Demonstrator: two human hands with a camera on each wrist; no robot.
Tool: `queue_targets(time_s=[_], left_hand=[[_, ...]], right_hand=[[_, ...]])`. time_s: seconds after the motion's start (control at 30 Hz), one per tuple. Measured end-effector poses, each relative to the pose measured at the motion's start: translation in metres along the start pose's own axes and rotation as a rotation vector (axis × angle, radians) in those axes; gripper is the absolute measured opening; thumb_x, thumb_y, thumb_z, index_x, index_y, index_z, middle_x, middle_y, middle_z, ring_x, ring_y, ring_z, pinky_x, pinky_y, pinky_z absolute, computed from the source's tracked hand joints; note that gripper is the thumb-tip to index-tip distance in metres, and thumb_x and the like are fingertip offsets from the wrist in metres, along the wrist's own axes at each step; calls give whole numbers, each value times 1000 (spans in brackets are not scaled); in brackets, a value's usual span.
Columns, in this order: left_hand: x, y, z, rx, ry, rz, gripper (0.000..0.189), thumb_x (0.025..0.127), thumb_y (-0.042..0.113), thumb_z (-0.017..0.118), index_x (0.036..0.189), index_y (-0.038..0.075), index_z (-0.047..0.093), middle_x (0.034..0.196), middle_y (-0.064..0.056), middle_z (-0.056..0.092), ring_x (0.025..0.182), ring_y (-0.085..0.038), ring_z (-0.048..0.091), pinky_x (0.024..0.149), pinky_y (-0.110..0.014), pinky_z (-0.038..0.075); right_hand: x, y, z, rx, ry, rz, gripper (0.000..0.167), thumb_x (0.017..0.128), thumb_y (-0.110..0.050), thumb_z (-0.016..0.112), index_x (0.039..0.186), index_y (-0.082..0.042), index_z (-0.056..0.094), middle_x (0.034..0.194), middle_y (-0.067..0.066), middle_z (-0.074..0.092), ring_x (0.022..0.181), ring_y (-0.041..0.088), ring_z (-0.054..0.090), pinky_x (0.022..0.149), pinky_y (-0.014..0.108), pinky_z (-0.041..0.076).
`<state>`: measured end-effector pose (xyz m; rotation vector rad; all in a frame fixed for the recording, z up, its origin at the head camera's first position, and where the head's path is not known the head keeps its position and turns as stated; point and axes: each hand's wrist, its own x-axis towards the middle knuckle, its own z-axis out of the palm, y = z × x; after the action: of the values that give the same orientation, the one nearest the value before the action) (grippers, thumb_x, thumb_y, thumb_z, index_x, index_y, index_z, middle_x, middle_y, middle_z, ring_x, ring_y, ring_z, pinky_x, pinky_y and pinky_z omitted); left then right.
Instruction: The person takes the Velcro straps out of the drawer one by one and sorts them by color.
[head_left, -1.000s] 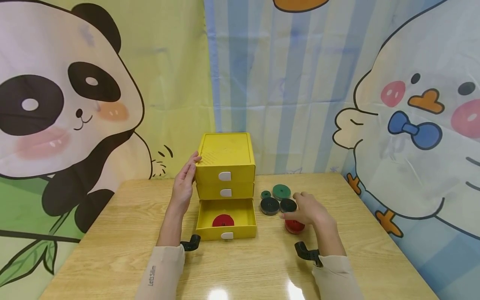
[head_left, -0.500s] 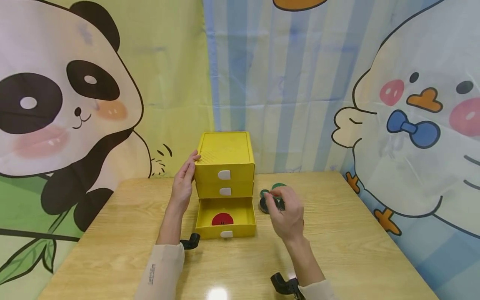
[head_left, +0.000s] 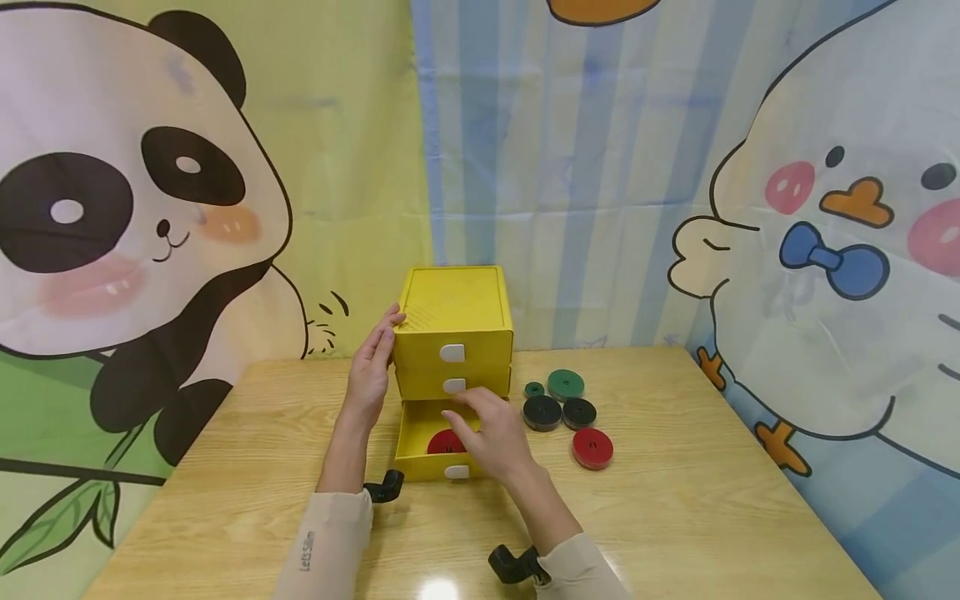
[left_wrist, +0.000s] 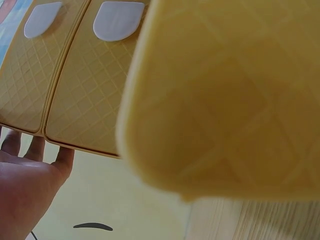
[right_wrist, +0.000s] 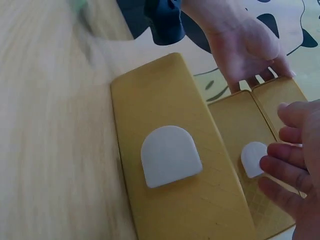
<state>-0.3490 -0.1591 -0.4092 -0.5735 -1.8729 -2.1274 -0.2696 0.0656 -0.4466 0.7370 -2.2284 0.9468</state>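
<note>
A yellow drawer cabinet (head_left: 453,296) has its bottom drawer (head_left: 423,468) pulled out, and a flat red disc (head_left: 442,442) lies inside. My left hand (head_left: 370,371) rests against the cabinet's left side, fingertips at the top edge; the left wrist view shows its fingers (left_wrist: 64,159) touching that side. Over the drawer's right part hovers my right hand (head_left: 491,433), thumb and fingers apart. The right wrist view shows nothing between those loosely bent fingers (right_wrist: 285,172), in front of the middle drawer's white tab (right_wrist: 253,159). It hides part of the drawer.
Right of the cabinet lie several round discs with centre holes: a small green disc (head_left: 534,389), a larger green disc (head_left: 566,384), two black ones including a black disc (head_left: 542,412), and a red disc (head_left: 592,449) nearer the front. A printed curtain (head_left: 555,183) hangs behind the table.
My right hand has moved left from above the red disc on the table, past the other discs, to the open drawer. The left hand and the discs have stayed in place.
</note>
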Motion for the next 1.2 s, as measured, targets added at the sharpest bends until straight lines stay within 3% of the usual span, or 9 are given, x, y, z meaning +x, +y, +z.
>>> queue_targets(time_s=[0.2,0.33,0.43,0.53,0.67,0.77,0.93,1.2], left_hand=[[1,2,2,-7,5,8,50,111,42,46,148,11,56,169,8,34,160,-15,22,132,-49,15],[0,2,4,-15,11,-1,49,110,42,47,148,11,56,169,8,35,160,-15,22,132,-50,15],[-1,1,4,-17,12,-9,49,110,43,47,147,12,57,169,9,36,160,-15,23,132,-50,15],[-2,0,4,-21,8,-8,50,110,43,48,148,12,57,169,9,35,160,-15,22,132,-49,14],[-1,-1,3,-23,11,4,51,110,44,48,147,11,57,168,9,36,160,-15,23,132,-49,15],[-1,-3,2,-20,10,4,51,110,44,48,147,11,57,169,8,35,160,-16,22,132,-50,14],[-1,-3,0,-16,6,-3,51,110,44,48,148,11,56,169,8,35,160,-16,22,132,-50,14],[0,0,1,-10,15,2,50,110,44,47,148,12,57,168,10,36,160,-15,23,132,-49,16]], right_hand=[[14,-1,7,-101,-166,113,29,97,-34,76,116,-12,77,114,-1,77,104,18,73,92,36,61],[20,-1,7,-143,-352,190,31,93,-34,80,116,-13,77,114,0,77,102,19,72,91,38,61],[22,1,7,-137,-502,262,37,89,-33,84,119,-13,77,114,3,78,97,18,70,85,36,60],[22,3,7,-116,-591,287,34,86,-31,88,113,-13,79,105,1,79,84,14,66,75,29,56],[22,6,9,-100,-627,266,15,86,-30,87,90,-17,79,81,-8,73,69,10,58,63,24,48],[20,8,12,-105,-669,278,17,90,-34,83,80,-21,78,70,-12,66,63,8,54,58,23,44],[19,10,16,-120,-719,324,20,94,-38,78,81,-22,82,65,-13,64,60,8,52,54,22,41],[22,11,17,-161,-676,338,19,90,-41,82,82,-23,81,72,-12,67,68,10,57,61,26,48]])
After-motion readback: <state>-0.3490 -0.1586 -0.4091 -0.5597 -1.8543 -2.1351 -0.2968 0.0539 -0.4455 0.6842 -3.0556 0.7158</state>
